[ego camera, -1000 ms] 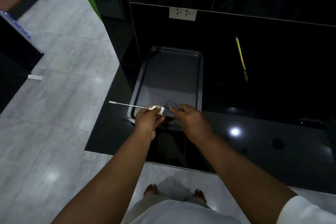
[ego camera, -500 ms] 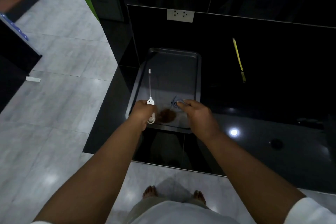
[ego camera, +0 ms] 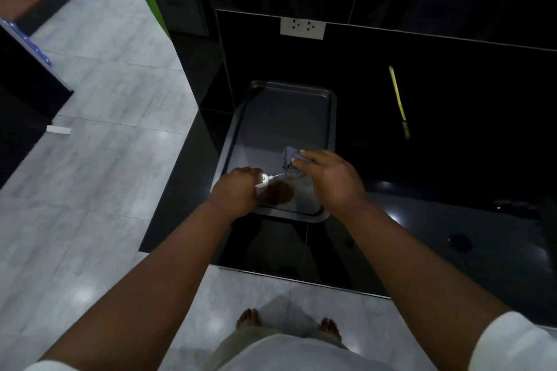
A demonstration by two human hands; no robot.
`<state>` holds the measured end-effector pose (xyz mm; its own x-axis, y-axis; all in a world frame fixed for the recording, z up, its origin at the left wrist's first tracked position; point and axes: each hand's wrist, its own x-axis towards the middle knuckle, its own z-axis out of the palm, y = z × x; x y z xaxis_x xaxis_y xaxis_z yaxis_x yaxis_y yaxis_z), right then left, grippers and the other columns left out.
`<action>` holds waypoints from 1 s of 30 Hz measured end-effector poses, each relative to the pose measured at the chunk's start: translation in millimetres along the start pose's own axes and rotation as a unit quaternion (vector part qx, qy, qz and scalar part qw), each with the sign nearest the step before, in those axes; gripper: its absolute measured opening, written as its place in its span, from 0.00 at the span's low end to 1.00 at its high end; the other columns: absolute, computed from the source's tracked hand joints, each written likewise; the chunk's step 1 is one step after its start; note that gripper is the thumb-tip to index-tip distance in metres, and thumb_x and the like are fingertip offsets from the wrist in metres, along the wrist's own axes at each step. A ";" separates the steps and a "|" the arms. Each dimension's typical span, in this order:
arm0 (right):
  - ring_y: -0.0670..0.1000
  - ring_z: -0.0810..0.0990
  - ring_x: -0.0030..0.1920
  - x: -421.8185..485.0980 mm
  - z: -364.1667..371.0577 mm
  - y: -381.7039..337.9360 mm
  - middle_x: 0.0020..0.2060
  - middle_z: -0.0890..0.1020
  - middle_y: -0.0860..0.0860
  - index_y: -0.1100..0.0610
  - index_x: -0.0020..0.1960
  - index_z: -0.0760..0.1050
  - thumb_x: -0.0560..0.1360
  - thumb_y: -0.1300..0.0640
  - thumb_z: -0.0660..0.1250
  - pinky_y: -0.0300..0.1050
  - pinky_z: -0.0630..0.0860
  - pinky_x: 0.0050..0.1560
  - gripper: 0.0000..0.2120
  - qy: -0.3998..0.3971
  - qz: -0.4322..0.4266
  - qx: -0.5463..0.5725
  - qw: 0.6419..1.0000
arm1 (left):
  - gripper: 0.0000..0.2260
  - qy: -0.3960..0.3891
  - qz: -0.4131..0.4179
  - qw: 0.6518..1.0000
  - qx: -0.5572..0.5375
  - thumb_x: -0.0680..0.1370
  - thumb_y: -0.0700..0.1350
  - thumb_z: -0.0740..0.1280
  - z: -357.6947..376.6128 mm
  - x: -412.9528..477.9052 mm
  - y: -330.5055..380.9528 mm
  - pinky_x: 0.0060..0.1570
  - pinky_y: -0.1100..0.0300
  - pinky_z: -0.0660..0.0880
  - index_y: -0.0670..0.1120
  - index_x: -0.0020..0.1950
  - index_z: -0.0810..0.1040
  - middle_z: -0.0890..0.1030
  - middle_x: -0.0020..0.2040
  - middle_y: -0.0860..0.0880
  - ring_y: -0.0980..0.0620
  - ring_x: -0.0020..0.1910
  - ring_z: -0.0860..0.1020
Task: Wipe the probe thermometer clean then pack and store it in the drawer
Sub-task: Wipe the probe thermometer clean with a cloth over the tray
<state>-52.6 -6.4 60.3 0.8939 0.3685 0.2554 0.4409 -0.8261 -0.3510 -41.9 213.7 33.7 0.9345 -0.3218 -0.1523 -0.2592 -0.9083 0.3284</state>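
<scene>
Left hand (ego camera: pixel 238 193) — fist closed round probe thermometer (ego camera: pixel 265 179); right hand (ego camera: pixel 331 178) — fingers pinching grey cloth (ego camera: pixel 290 159) over tray (ego camera: pixel 289 93).

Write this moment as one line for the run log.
left hand: holds thermometer | right hand: cloth on probe | over tray

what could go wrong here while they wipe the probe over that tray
1. The probe thermometer is held by its white head in the left hand while the thin stem runs into the grey cloth pinched by the right hand; a hard pull might bend the stem.
2. A brown patch shows on the tray right below; if it is a spill, a dipping cloth could pick it up.
</scene>
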 end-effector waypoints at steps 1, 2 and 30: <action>0.61 0.79 0.55 3.7 -0.7 0.0 0.56 0.81 0.59 0.56 0.57 0.81 0.66 0.64 0.63 0.53 0.77 0.55 0.20 -0.002 -0.005 -0.004 1.000 | 0.13 0.002 0.014 1.000 0.013 0.71 0.41 0.65 0.7 -1.3 0.2 0.45 0.52 0.75 0.48 0.55 0.77 0.80 0.50 0.45 0.42 0.49 0.78; 0.61 0.78 0.56 7.6 -0.7 -0.8 0.56 0.81 0.59 0.56 0.57 0.81 0.66 0.66 0.65 0.54 0.77 0.55 0.21 -0.011 -0.012 -0.012 1.000 | 0.13 0.003 0.025 0.999 0.022 0.71 0.41 0.66 1.5 -2.4 0.6 0.45 0.52 0.75 0.48 0.56 0.77 0.80 0.50 0.45 0.42 0.49 0.79; 0.63 0.75 0.61 -24.7 20.1 38.7 0.60 0.78 0.61 0.56 0.57 0.81 0.71 0.62 0.66 0.43 0.64 0.66 0.15 -0.144 0.026 0.022 0.989 | 0.26 0.062 0.051 0.991 0.108 0.68 0.38 0.70 1.4 -10.2 -26.6 0.57 0.49 0.70 0.48 0.66 0.72 0.78 0.59 0.46 0.43 0.57 0.76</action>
<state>-56.0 -38.9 22.4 0.8992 0.4367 -0.0287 0.3905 -0.8302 -0.3979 -44.8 240.7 25.2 0.9203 -0.3911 -0.0089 -0.3869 -0.9134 0.1269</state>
